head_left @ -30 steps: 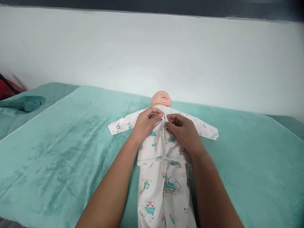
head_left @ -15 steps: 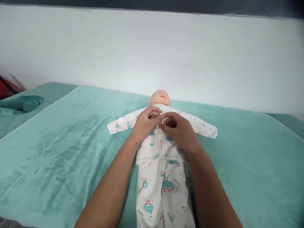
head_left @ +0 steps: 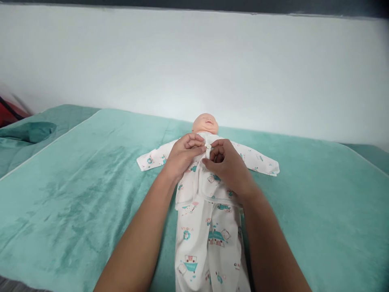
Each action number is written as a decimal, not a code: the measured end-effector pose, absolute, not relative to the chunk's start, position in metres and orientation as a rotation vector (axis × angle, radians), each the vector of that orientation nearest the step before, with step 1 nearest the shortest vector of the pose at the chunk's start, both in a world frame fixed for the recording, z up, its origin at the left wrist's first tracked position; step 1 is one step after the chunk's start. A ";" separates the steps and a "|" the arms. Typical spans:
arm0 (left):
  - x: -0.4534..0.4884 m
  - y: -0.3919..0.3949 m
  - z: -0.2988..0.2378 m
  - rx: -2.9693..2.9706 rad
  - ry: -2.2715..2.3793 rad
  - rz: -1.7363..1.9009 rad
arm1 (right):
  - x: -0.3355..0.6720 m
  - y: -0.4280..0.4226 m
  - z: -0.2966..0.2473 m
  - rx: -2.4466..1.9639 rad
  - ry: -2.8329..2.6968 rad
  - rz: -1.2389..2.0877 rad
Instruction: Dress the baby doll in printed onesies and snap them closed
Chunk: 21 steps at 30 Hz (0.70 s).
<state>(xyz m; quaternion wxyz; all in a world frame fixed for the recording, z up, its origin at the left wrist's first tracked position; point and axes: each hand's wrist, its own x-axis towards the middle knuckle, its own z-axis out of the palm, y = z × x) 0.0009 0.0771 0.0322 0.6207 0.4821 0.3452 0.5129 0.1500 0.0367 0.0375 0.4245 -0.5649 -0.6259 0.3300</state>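
A baby doll (head_left: 206, 123) lies on its back in a white printed baby shirt (head_left: 190, 190) and matching trousers (head_left: 194, 239). At the upper chest, a pale round button (head_left: 208, 147) shows on the front edge of the shirt, between my hands. My left hand (head_left: 185, 156) holds the shirt cloth just left of the button, thumb beside it. To the right of the button, my right hand (head_left: 227, 162) rests against the shirt, its thumb and forefinger apart and the other fingers curled. The shirt front below hangs parted toward the hem.
A green plush cover (head_left: 91, 182) lies under the doll. Behind it rises a white wall (head_left: 194, 65). Folded green cloth (head_left: 33, 132) and a red object (head_left: 10, 111) are at the far left.
My right thumb and forefinger have come apart from their pinch at the shirt edge. The button now shows between my hands, and the lower shirt front has parted more.
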 end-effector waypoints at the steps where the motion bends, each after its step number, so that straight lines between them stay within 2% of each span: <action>1: 0.001 0.078 0.032 1.115 0.788 1.180 | 0.150 0.037 0.037 -1.414 -1.571 0.817; 6: -0.003 0.075 0.037 1.304 0.867 1.122 | 0.154 0.036 0.037 -1.422 -1.593 0.803; 11: -0.023 0.068 0.053 1.571 0.936 0.888 | 0.157 0.028 0.050 -1.495 -1.612 0.820; 15: -0.036 0.066 0.060 1.788 0.901 0.632 | 0.151 0.017 0.064 -1.726 -1.736 0.642; 21: -0.039 0.067 0.060 1.923 0.835 0.533 | 0.133 0.001 0.074 -2.011 -2.025 0.410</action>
